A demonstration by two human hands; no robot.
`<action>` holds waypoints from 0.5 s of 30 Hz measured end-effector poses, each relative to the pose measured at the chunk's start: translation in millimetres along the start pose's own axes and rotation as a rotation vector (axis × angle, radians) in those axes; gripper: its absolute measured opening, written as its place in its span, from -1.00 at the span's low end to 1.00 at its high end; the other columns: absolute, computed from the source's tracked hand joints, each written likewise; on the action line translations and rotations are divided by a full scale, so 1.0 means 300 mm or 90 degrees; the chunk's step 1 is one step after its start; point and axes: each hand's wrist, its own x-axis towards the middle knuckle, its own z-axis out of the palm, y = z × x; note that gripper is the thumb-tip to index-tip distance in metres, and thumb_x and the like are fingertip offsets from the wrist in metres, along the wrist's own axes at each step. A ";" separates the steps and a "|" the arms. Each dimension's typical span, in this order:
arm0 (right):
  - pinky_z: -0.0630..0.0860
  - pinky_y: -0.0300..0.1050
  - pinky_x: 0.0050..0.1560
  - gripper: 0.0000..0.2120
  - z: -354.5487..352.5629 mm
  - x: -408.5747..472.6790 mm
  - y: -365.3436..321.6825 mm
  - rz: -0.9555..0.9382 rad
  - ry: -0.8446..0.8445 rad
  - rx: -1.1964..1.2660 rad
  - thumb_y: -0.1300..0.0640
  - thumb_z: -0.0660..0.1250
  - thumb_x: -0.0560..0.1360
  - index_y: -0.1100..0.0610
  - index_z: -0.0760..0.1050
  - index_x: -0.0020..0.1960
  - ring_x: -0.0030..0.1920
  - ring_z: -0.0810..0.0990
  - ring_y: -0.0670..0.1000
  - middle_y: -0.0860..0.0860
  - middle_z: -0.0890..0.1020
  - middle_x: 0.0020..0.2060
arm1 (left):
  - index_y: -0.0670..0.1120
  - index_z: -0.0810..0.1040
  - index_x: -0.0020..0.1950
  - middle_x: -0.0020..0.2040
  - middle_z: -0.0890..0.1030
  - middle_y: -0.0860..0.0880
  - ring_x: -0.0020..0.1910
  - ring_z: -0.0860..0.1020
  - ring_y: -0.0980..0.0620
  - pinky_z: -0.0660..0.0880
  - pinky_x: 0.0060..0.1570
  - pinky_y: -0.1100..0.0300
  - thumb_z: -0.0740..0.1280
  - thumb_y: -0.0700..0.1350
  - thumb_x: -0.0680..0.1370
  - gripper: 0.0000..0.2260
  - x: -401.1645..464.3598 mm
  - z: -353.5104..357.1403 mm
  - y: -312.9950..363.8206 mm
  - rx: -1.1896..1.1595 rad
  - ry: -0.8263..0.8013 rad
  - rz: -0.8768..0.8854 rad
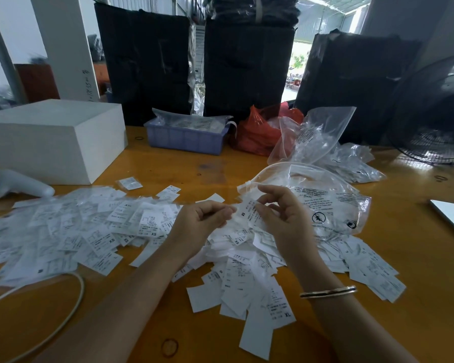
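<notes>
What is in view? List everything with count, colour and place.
M label: one, white, pinched between both hands.
loose labels: many, white, heaped across the near table.
clear bags: several, transparent, right of the hands.
crate: one, lilac-blue, far centre.
red bag: one, red, right of the crate.
box: one, white, far left.
fan: one, black, far right.
table: one, orange wood, under everything.
left hand: pinches the label's left end.
right hand: pinches its right side.
</notes>
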 end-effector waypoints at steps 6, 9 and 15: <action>0.50 -0.26 -0.30 -0.61 0.004 -0.007 0.014 0.022 -0.066 -0.102 0.32 0.35 0.48 -0.17 0.47 0.06 -0.26 0.59 -0.07 -0.12 0.60 -0.19 | 0.10 0.65 -0.15 -0.30 0.66 0.19 -0.32 0.58 0.29 0.45 -0.29 0.48 0.39 0.06 0.37 -0.88 0.003 0.003 0.002 0.036 0.009 0.013; 0.48 -0.27 -0.32 -0.63 0.007 -0.010 0.018 0.035 -0.108 -0.141 0.31 0.36 0.48 -0.13 0.48 0.10 -0.29 0.57 -0.11 -0.13 0.60 -0.21 | 0.02 0.67 -0.08 -0.29 0.66 0.17 -0.30 0.58 0.28 0.45 -0.28 0.46 0.39 0.05 0.39 -0.82 0.005 -0.001 -0.010 0.047 -0.011 0.023; 0.48 -0.30 -0.33 -0.52 0.019 -0.020 0.017 0.034 -0.176 -0.200 0.30 0.35 0.49 -0.14 0.34 0.25 -0.28 0.54 0.00 -0.11 0.54 -0.10 | 0.11 0.64 -0.11 -0.21 0.69 0.15 -0.20 0.64 0.23 0.50 -0.21 0.43 0.42 -0.18 0.47 -0.84 0.009 0.001 -0.032 0.075 -0.060 0.018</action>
